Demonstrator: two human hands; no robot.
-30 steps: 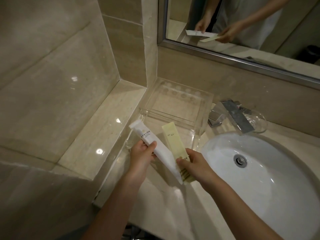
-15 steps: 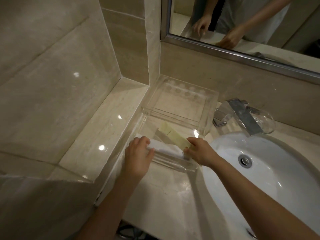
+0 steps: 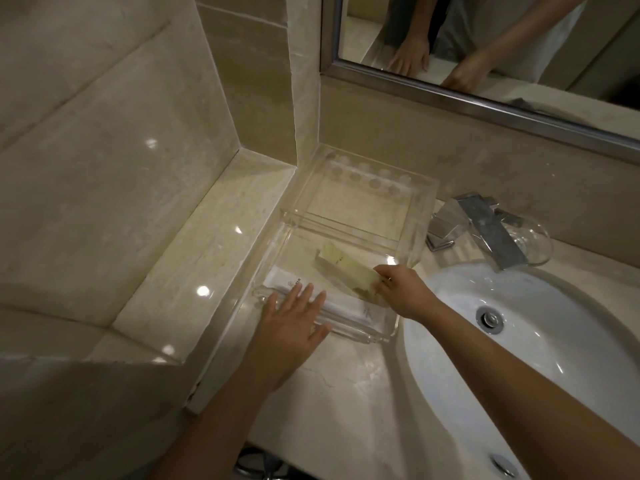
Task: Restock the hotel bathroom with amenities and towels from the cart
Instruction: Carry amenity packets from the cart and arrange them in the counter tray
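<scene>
Since both amenities go flat in the clear tray (image 3: 367, 336), the hands split the job. The left hand (image 3: 292, 322) lies flat, fingers straight and spread, over the white packet (image 3: 349, 306) along the near wall, probably steadying it. The right hand (image 3: 403, 292) pinches the near end of the pale yellow packet (image 3: 343, 263), angled across the front compartment. Both packets are long, slim and flat, print unreadable. The tray sits just left of the sink (image 3: 554, 358).

Left grip (image 3: 294, 323) — now loosened, flat
</scene>
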